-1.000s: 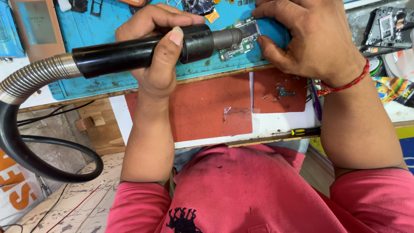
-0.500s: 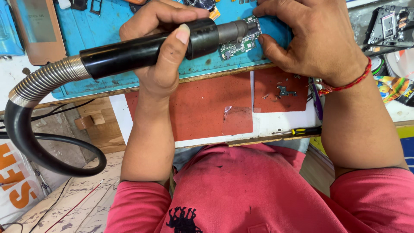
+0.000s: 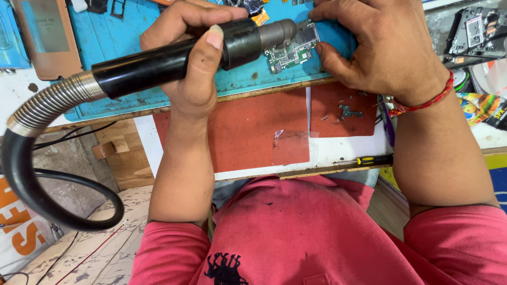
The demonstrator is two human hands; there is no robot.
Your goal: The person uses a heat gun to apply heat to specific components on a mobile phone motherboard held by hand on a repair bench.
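My left hand (image 3: pixel 193 55) grips a black hot-air wand (image 3: pixel 169 58) with a grey metal nozzle (image 3: pixel 277 32) and a ribbed metal hose (image 3: pixel 50 103) running off to the left. The nozzle tip hovers just over a small green circuit board (image 3: pixel 291 50) lying on a blue work mat (image 3: pixel 132 37). My right hand (image 3: pixel 385 50), with a red thread on its wrist, rests on the mat beside the board, and its fingers press the board's right edge. What its fingertips hold at the top is hidden.
A red mat (image 3: pixel 253 132) with a small metal part (image 3: pixel 349 112) and a clear film piece lies nearer me. A yellow-handled screwdriver (image 3: pixel 367 160) sits at the bench edge. A brown phone case (image 3: pixel 47 34) is at the far left, an opened device (image 3: pixel 480 34) at the far right.
The wand's rear end and hose have sunk lower and its nozzle has edged slightly left along the board. My right hand stays pressed against the board.
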